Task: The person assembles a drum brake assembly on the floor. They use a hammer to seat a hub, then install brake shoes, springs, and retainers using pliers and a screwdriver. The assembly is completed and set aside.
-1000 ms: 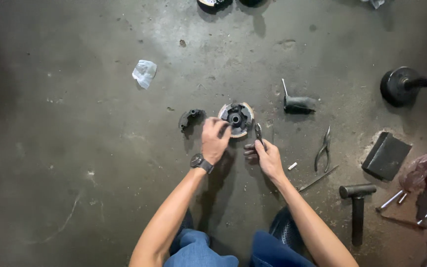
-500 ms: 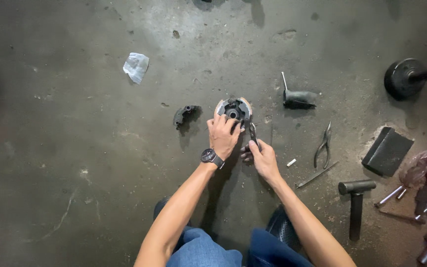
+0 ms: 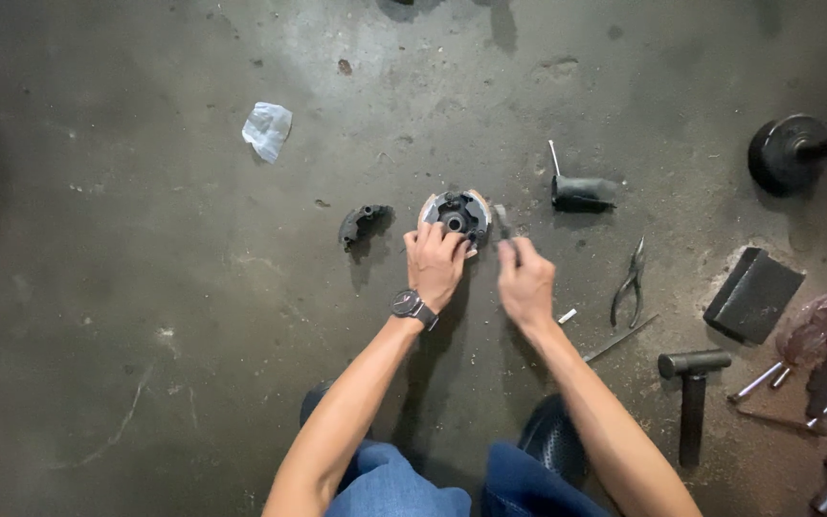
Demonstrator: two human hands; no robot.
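Head view: a round metal clutch part (image 3: 458,213) lies on the stained concrete floor (image 3: 145,287), and everything else is placed from it. The left hand (image 3: 435,264) rests its fingers on the part's near rim, pressing it down; a dark wristwatch (image 3: 412,307) sits on that wrist. The right hand (image 3: 525,283) is just right of the part, fingers curled round a slim dark tool (image 3: 502,222) whose tip reaches the part's right edge. A small curved black piece (image 3: 361,225) lies just left of the part. A crumpled plastic scrap (image 3: 267,129) sits well up and left. To the right lie a short black cylinder (image 3: 583,192), pliers (image 3: 630,284), a hammer (image 3: 693,388) and a dark block (image 3: 751,295)
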